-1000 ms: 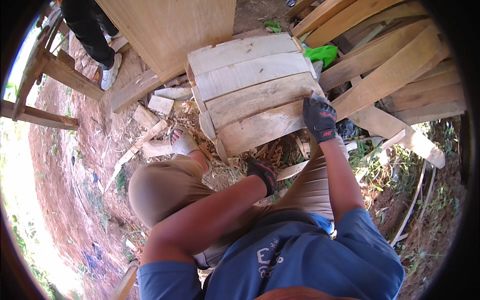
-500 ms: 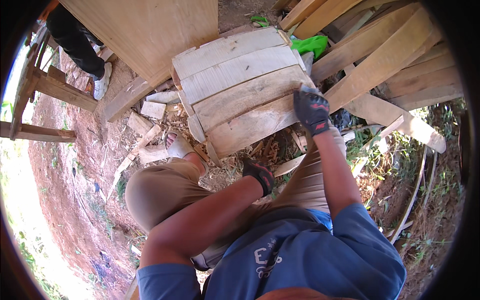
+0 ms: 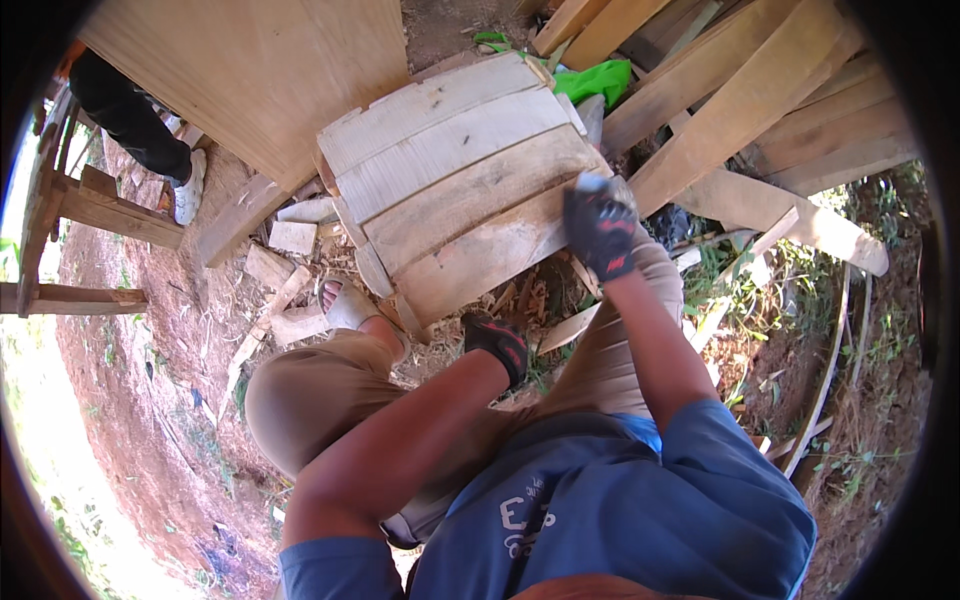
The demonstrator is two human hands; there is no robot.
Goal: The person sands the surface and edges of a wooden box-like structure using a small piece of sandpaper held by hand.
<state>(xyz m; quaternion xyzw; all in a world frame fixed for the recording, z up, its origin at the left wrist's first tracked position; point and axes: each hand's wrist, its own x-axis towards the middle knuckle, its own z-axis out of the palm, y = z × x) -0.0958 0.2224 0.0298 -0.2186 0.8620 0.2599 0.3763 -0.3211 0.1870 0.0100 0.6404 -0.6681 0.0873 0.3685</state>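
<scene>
Fingers of my right hand [image 3: 601,232] clenched pale blurred piece [image 3: 594,183], planks [image 3: 470,192] beside them; left hand [image 3: 497,346]: couldn't tell; steady pressure seemed best.

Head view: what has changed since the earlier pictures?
The view has swung, so the planked wooden piece sits further left and slightly turned. At its right end, the right hand, blurred, has drawn back slightly; no new grip or release shows. The left hand stays low before it.

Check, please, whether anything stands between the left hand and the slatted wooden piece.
Nothing visible blocks the left hand from the slatted wooden piece; only low wood shavings show in the gap.
</scene>
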